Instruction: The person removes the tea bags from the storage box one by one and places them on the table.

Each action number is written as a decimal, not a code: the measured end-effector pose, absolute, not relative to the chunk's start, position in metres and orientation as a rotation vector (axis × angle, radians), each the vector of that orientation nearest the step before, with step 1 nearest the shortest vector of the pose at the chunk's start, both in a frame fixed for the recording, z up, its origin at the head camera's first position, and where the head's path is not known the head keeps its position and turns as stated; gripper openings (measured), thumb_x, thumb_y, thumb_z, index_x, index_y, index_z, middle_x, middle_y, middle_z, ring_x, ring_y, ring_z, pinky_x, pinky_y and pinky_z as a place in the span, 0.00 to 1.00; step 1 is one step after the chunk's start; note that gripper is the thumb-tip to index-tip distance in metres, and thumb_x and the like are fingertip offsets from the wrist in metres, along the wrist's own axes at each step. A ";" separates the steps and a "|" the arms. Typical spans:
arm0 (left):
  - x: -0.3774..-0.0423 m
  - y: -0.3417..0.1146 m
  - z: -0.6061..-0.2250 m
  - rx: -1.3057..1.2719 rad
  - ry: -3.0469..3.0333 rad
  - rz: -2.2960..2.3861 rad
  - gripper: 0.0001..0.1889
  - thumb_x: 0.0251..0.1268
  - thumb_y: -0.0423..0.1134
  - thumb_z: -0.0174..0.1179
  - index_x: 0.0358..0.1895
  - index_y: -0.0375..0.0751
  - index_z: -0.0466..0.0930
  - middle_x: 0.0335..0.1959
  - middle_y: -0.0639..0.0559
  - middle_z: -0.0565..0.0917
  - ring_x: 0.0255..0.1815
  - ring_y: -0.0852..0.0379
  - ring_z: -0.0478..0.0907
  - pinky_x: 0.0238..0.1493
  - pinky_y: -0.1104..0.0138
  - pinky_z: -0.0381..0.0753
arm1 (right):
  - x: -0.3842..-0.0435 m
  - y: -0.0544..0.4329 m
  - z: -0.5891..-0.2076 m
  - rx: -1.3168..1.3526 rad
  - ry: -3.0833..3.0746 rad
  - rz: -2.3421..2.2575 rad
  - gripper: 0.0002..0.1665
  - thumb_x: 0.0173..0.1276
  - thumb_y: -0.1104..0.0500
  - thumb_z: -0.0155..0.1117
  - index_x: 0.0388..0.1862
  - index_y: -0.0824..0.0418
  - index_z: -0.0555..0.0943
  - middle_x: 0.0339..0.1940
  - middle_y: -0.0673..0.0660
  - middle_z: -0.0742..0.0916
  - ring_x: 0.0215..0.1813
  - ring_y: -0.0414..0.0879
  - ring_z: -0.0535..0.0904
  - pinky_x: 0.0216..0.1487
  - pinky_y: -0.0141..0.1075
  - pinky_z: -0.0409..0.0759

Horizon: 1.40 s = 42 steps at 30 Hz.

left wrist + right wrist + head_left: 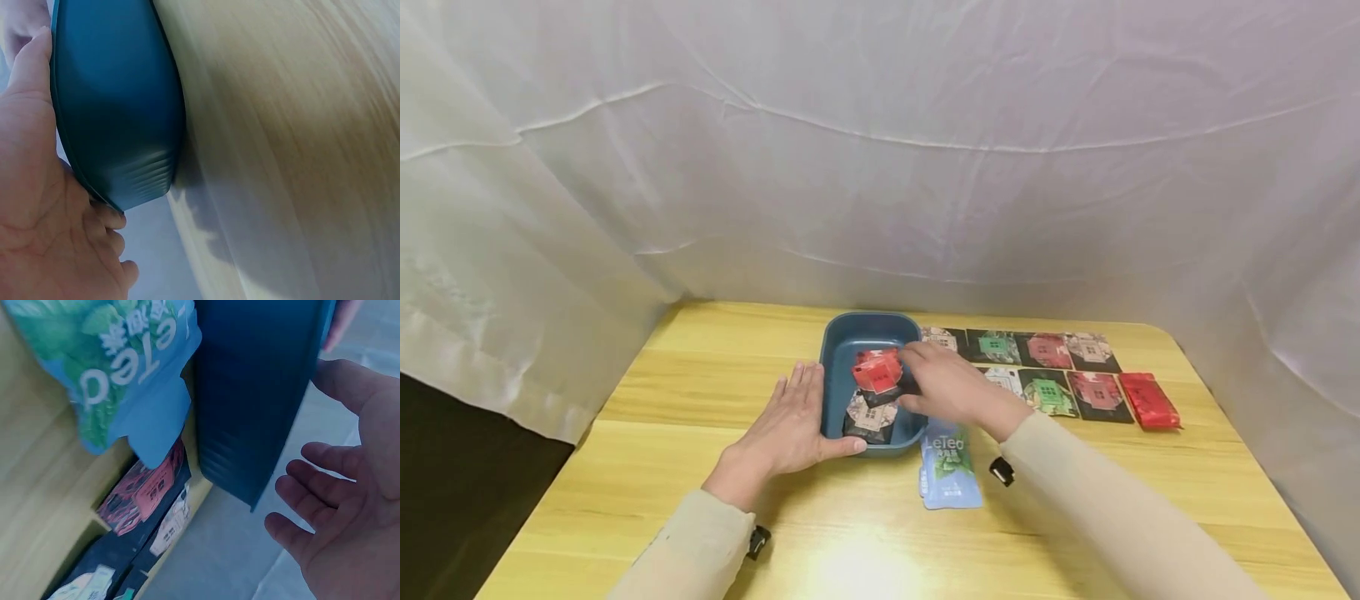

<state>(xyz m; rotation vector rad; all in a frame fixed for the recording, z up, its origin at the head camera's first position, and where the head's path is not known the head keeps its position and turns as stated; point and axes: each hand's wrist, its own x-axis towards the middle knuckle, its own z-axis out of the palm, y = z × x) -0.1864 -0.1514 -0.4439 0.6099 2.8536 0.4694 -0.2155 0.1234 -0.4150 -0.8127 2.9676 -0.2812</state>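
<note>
A blue plastic box (871,322) stands on the table, with red sachets (877,372) and a black-and-cream sachet (871,417) inside. Along the box's left side lies my left hand (788,429), fingers straight and thumb at the front rim. In the left wrist view, the thumb touches the rim of the box (119,94). My right hand (951,379) reaches over the right rim beside the red sachets, covering part of that side. Its fingers look relaxed and apart in the right wrist view, the thumb tip right at the rim.
Two rows of dark sachets with coloured labels (1048,392) lie right of the box, partly behind my right hand. A red packet (1150,402) ends the front row. A light-blue LeTea pouch (951,471) lies by the box's front right corner. A pale curtain (880,208) hangs behind the table.
</note>
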 end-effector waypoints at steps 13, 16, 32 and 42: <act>-0.187 -0.151 -0.442 0.633 2.866 0.415 0.73 0.55 0.86 0.55 0.85 0.26 0.40 0.87 0.31 0.45 0.89 0.36 0.37 0.87 0.43 0.45 | -0.251 0.081 -0.422 -0.779 2.746 -0.011 0.58 0.64 0.43 0.79 0.85 0.61 0.61 0.85 0.60 0.67 0.85 0.59 0.60 0.87 0.52 0.55; -0.187 -0.151 -0.441 0.633 2.866 0.407 0.73 0.56 0.85 0.56 0.85 0.26 0.40 0.87 0.31 0.44 0.89 0.36 0.37 0.87 0.43 0.44 | -0.256 0.075 -0.421 -0.754 2.696 0.055 0.63 0.62 0.45 0.82 0.87 0.60 0.57 0.86 0.61 0.64 0.86 0.59 0.57 0.87 0.52 0.53; -0.186 -0.150 -0.441 0.609 2.848 0.400 0.73 0.55 0.86 0.55 0.85 0.29 0.38 0.87 0.33 0.43 0.89 0.38 0.36 0.87 0.45 0.43 | -0.266 0.064 -0.424 -0.674 2.638 0.104 0.63 0.55 0.43 0.85 0.84 0.57 0.63 0.78 0.59 0.77 0.80 0.57 0.69 0.85 0.61 0.55; -0.185 -0.150 -0.440 0.616 2.845 0.409 0.73 0.56 0.86 0.55 0.85 0.28 0.38 0.87 0.33 0.43 0.89 0.38 0.37 0.87 0.46 0.44 | -0.265 0.065 -0.426 -0.728 2.666 0.075 0.60 0.52 0.38 0.84 0.80 0.58 0.69 0.63 0.55 0.83 0.67 0.52 0.77 0.82 0.50 0.67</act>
